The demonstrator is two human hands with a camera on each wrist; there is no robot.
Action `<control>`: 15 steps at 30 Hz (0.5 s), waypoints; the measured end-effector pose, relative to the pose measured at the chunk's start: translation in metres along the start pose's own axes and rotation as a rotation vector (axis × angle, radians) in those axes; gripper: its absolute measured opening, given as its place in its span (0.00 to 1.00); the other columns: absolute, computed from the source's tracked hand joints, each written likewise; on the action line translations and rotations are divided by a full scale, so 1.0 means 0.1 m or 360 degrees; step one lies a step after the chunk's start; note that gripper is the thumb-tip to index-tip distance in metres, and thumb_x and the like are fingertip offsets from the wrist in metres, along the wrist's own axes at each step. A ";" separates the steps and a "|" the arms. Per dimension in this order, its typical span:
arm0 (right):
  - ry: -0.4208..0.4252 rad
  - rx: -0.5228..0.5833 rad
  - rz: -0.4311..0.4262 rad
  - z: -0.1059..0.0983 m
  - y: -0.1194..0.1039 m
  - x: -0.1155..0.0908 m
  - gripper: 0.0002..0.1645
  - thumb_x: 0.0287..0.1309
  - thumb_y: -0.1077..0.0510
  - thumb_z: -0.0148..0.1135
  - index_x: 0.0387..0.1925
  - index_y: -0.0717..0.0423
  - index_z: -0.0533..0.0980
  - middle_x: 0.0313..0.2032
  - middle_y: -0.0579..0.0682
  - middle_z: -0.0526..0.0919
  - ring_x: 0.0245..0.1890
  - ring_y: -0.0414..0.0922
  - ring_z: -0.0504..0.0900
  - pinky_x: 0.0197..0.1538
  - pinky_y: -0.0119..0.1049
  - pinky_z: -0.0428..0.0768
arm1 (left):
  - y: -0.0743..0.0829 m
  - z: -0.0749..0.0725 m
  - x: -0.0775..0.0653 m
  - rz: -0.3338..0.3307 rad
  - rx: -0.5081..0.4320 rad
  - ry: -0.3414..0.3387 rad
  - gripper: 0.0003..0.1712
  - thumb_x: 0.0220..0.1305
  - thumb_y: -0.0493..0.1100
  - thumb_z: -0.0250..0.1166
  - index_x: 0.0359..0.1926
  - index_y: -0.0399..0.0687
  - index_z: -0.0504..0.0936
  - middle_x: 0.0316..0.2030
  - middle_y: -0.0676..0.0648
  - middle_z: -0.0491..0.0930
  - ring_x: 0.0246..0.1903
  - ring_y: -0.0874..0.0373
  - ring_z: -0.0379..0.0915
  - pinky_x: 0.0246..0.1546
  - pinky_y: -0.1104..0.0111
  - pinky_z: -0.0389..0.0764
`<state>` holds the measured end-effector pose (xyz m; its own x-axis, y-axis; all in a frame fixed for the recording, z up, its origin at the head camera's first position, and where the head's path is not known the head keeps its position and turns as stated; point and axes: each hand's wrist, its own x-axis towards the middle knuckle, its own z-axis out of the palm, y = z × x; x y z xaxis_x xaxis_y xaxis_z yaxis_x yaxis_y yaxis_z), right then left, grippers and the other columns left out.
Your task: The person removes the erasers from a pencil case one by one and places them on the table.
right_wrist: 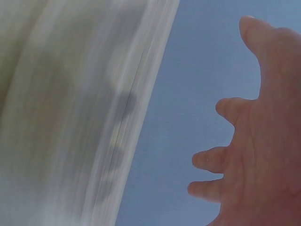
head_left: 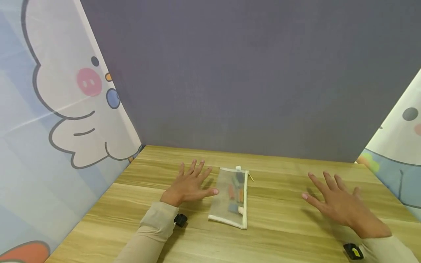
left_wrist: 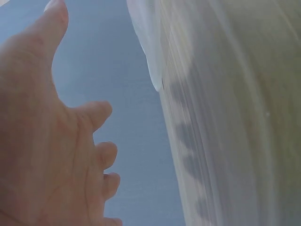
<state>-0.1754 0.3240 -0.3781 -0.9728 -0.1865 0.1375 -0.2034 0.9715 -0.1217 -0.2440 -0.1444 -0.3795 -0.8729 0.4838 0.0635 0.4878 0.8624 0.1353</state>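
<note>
A translucent zip pouch [head_left: 223,204] with white edging lies flat on the wooden table, several coloured items showing dimly through its right side. Just left of it my left hand [head_left: 189,185] is held palm down with fingers spread, its thumb overlapping the pouch's left edge in the head view. My right hand [head_left: 340,204] hovers well to the right of the pouch, fingers spread and holding nothing. In the left wrist view the left palm [left_wrist: 51,136] faces the table, with finger shadows below it. The right palm [right_wrist: 263,146] also stands above the tabletop in its wrist view.
The wooden table [head_left: 279,241] ends at a tall grey panel [head_left: 246,80] at the back. A cartoon-printed sheet [head_left: 29,146] borders the left side, and another printed sheet [head_left: 404,164] borders the right. A zipper pull [head_left: 251,176] sticks out at the pouch's upper right corner.
</note>
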 end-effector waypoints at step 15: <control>0.0040 0.0011 -0.0004 -0.01 -0.07 -0.06 0.50 0.68 0.29 0.50 0.81 0.44 0.47 0.72 0.77 0.51 0.67 0.80 0.51 0.47 0.87 0.47 | 0.12 0.07 0.00 0.0071 0.0043 0.0022 0.54 0.62 0.84 0.38 0.79 0.61 0.55 0.79 0.46 0.42 0.77 0.43 0.33 0.70 0.37 0.30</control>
<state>-0.1676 0.3182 -0.3774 -0.9691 -0.1852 0.1628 -0.2069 0.9699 -0.1283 -0.2385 -0.1332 -0.3845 -0.8502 0.5199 0.0826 0.5262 0.8438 0.1051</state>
